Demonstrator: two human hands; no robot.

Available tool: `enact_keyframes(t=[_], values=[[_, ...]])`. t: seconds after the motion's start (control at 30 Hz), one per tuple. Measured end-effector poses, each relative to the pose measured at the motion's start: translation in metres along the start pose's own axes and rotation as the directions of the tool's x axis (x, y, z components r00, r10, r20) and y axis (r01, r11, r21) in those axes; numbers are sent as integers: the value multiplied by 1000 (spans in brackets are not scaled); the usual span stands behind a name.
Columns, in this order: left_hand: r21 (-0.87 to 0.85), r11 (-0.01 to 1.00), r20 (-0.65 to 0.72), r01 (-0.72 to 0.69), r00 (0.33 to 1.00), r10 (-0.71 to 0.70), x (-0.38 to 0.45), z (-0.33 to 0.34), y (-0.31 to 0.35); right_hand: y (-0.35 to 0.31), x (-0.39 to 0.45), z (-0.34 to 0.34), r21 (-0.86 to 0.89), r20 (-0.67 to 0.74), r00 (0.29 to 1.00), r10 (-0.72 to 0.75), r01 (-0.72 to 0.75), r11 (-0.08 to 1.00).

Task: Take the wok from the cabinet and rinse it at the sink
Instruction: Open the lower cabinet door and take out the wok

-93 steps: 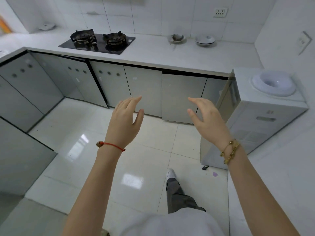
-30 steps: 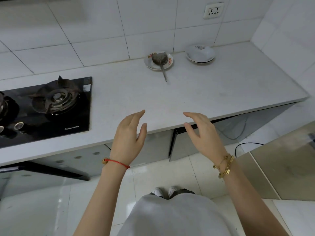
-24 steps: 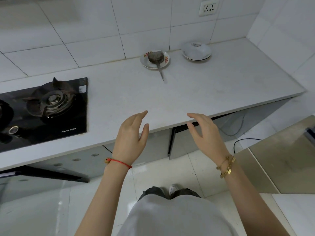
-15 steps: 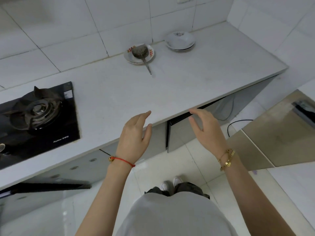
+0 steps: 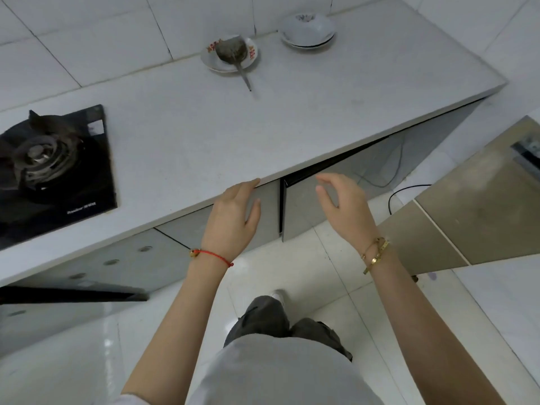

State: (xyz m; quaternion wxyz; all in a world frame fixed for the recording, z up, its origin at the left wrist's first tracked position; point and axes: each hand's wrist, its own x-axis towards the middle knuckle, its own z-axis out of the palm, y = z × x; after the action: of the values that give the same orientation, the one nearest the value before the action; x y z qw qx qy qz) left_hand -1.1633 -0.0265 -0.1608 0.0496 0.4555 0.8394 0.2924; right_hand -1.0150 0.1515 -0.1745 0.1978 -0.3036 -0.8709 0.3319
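Note:
Grey cabinet doors run under the white countertop (image 5: 263,124). One cabinet door (image 5: 304,209) stands slightly ajar, with a dark gap along its left edge. My left hand (image 5: 233,217) is open, fingertips at the countertop's front edge, just left of that gap. My right hand (image 5: 344,206) is open with curled fingers, hovering in front of the ajar door's top. Neither hand holds anything. No wok or sink is in view; the cabinet's inside is hidden.
A black gas hob (image 5: 49,168) sits at the left of the counter. At the back stand a plate with a metal ladle (image 5: 230,52) and stacked white bowls (image 5: 306,32). A water dispenser (image 5: 482,200) stands at the right, a black cable (image 5: 400,191) on the floor.
I have stepped up to the counter and my view tilted down. Both open hands moved forward and down toward the top of the ajar cabinet door.

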Motion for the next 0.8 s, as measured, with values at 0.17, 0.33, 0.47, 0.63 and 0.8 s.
enact_keyframes(t=[0.17, 0.33, 0.47, 0.63, 0.8], values=[[6, 1000, -28, 2, 1000, -2, -9, 58, -22, 43, -9, 35, -18, -10, 1000, -19, 19, 1000], [19, 999, -81, -30, 996, 32, -15, 132, -60, 102, -9, 83, -25, -63, 996, -56, 54, 998], [57, 998, -99, -42, 994, 47, -10, 192, -97, 149, -3, 126, -34, -96, 990, -108, 105, 994], [105, 989, -162, -103, 980, 119, 5, 260, -137, 196, 12, 175, -68, -115, 974, -197, 190, 979], [168, 970, -230, -176, 950, 213, 24, 318, -168, 227, 22, 215, -146, -229, 910, -346, 319, 936]])
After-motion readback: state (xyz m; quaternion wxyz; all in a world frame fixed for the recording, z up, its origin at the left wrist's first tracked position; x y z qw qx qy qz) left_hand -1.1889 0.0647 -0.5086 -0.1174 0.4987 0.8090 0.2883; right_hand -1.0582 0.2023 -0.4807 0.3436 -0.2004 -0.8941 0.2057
